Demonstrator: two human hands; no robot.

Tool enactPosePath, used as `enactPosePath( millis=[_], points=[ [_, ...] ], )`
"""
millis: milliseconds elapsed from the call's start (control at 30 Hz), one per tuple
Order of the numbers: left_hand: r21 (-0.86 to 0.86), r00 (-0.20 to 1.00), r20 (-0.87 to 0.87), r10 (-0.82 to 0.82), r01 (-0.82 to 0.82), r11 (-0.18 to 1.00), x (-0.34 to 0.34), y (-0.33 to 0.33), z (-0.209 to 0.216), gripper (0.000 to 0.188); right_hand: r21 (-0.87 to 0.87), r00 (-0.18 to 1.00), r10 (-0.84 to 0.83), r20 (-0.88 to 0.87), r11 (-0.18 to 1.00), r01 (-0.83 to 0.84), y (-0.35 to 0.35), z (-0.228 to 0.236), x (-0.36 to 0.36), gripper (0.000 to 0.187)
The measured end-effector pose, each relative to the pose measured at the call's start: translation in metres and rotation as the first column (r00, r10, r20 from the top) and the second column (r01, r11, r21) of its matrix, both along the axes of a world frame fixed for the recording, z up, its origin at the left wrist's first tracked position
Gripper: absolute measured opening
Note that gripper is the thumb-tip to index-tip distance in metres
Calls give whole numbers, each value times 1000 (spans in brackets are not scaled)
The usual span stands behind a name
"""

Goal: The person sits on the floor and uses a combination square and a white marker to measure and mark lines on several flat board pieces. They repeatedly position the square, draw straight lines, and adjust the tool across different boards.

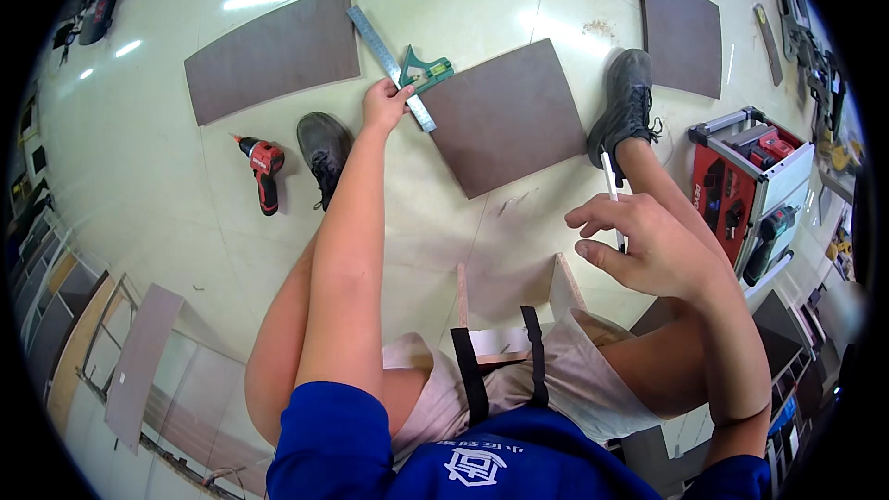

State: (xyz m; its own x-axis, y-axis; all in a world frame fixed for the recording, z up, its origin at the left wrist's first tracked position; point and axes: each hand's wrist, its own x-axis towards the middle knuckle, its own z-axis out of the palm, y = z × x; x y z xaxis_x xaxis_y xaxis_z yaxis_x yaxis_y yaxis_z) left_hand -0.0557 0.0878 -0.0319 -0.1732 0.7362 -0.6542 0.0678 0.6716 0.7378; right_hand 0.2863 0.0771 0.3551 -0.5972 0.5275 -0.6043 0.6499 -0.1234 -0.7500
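Observation:
My left hand (382, 104) reaches down to the floor and grips a combination square (398, 67) with a steel ruler blade and a green head. It lies between two brown boards, beside the nearer brown board (507, 116). My right hand (639, 243) is raised near my right knee and holds a white pencil (609, 181) upright. A small wooden piece (507, 301) stands between my legs, partly hidden by my shorts.
A red cordless drill (265, 167) lies on the floor beside my left shoe (323, 148). My right shoe (626, 102) rests near another brown board (682, 32). A long brown board (273, 54) lies at the far left. A red table saw (748, 176) stands at right.

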Motion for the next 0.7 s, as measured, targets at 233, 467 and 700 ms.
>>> enactPosePath(
  millis=[233, 467, 700],
  points=[
    [-79, 999, -23, -49, 48, 996, 4, 3, 0, 24, -200, 996, -84, -33, 977, 76, -39, -50, -20, 23],
    [-88, 991, 70, -111, 117, 989, -9, 8, 1, 32, 66, 985, 175, -9, 983, -174, -42, -210, -50, 44],
    [-152, 972, 3, -234, 232, 961, 3, 8, 28, 38, 213, 987, -130, -99, 966, 149, -33, -295, -77, 65]
  ],
)
